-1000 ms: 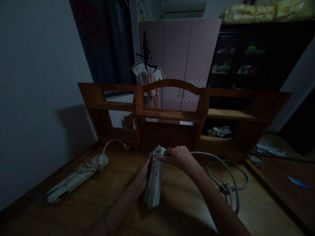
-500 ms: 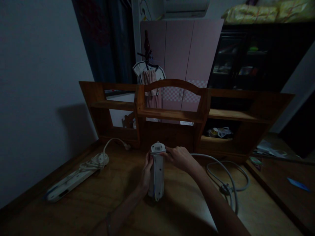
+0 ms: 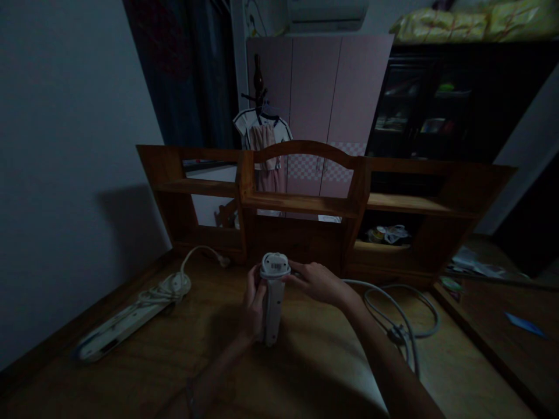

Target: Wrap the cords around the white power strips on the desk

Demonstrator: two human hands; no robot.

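item one: white power strip (image 3: 274, 311), at six o'clock from the centre of view, held end-up and tilted; whether its low end rests on the surface (image 3: 340, 355), i cannot tell.
item two: grey cord (image 3: 381, 290), wrapped round the strip's top end; the free length runs out toward three o'clock, then curls down to a loose coil with a plug (image 3: 398, 333) at four o'clock.
item three: my left hand (image 3: 252, 302), fingers closed about the strip's nine o'clock side, near the wrap.
item four: my right hand (image 3: 318, 283), fingers pinching the cord just beside the strip's top, at the wrap's three o'clock.
item five: second power strip (image 3: 124, 325), at eight o'clock, its own cord bundled on its far end.
step in hand, by my judgement: winding cord round the strip. next move calls for a steady left grip and the right fingers carrying the cord round, taut, without tangling the coil.
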